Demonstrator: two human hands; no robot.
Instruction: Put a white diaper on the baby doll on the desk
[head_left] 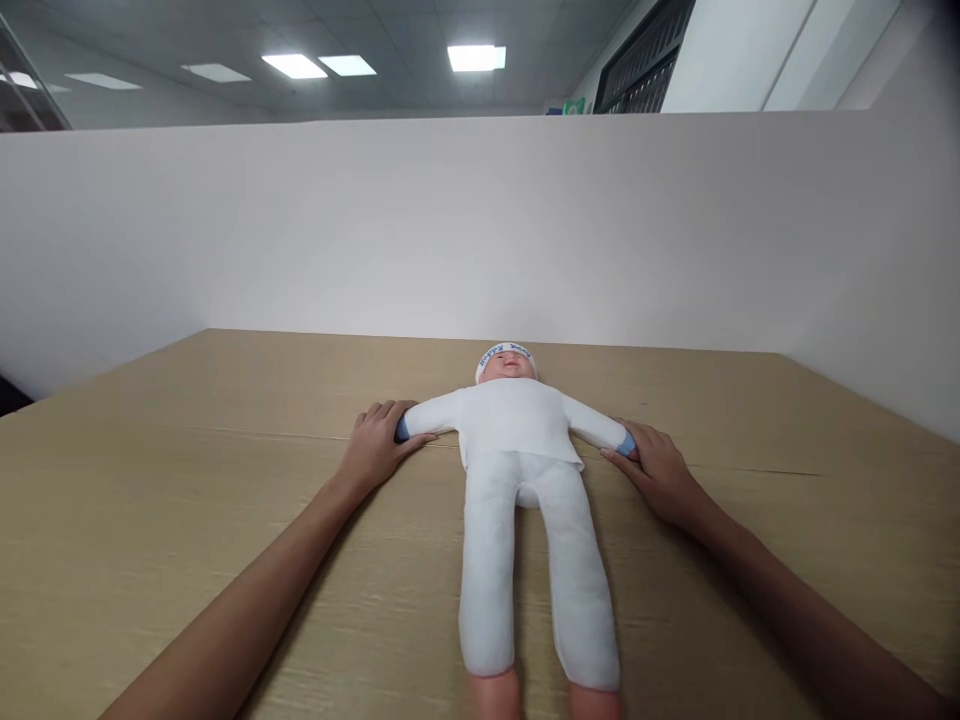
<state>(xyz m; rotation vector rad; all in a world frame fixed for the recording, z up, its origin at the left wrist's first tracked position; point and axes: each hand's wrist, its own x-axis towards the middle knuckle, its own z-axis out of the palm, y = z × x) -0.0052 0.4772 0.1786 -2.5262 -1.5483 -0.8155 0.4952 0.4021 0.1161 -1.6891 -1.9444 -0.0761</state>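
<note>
A baby doll (pixel 514 425) in a white long-sleeved top and white trousers lies on its back on the wooden table, head at the far end. Its arms are spread sideways, and its legs point toward me, bare below the trouser hems. A white cap (pixel 507 352) with blue lettering covers its head. My left hand (pixel 377 445) is closed round the doll's hand on the left, just beyond the blue cuff (pixel 402 428). On the other side, my right hand (pixel 654 466) grips the opposite end of the arms, by the other blue cuff (pixel 625 443). The doll's hands are mostly hidden.
The light wooden tabletop (pixel 187 480) spreads out on both sides of the doll, with thin seams or cracks across it. White partition walls (pixel 450 230) rise behind the table and at its sides. Ceiling lights shine above.
</note>
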